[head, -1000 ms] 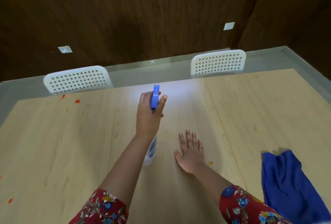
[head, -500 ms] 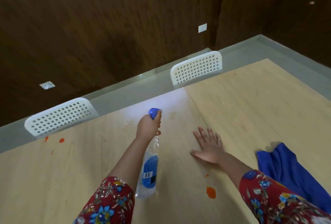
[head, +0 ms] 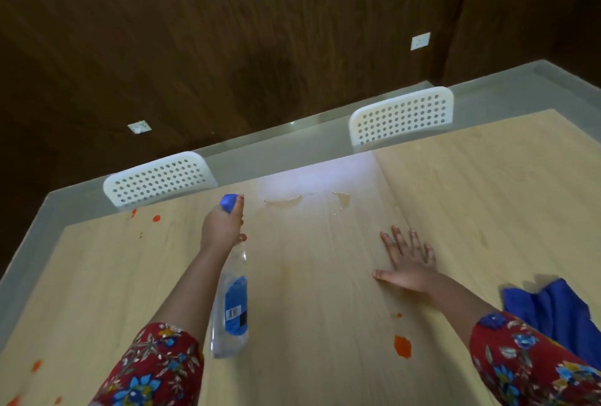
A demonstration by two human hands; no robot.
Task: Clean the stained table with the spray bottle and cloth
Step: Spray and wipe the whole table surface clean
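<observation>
My left hand [head: 221,227] grips the blue trigger head of a clear spray bottle [head: 231,308] with a blue label, held above the light wooden table [head: 309,275] and aimed at its far side. Flat on the table to the right rests my right hand [head: 408,262], fingers spread. A crumpled blue cloth [head: 553,314] lies at the right edge, apart from both hands. Orange stains mark the table: a large one [head: 402,346] near my right forearm, small ones [head: 156,218] at the far left, more at the near left [head: 36,365]. Wet patches [head: 341,199] glisten at the far middle.
Two white perforated chair backs [head: 159,178] [head: 401,116] stand along the table's far edge. Behind them runs a grey floor strip and a dark wood-panelled wall [head: 227,48] with white sockets.
The view has swung, showing more of the table's near side. My left hand keeps hold of the bottle near the far edge; wet patches now show there. My right hand stays flat.
</observation>
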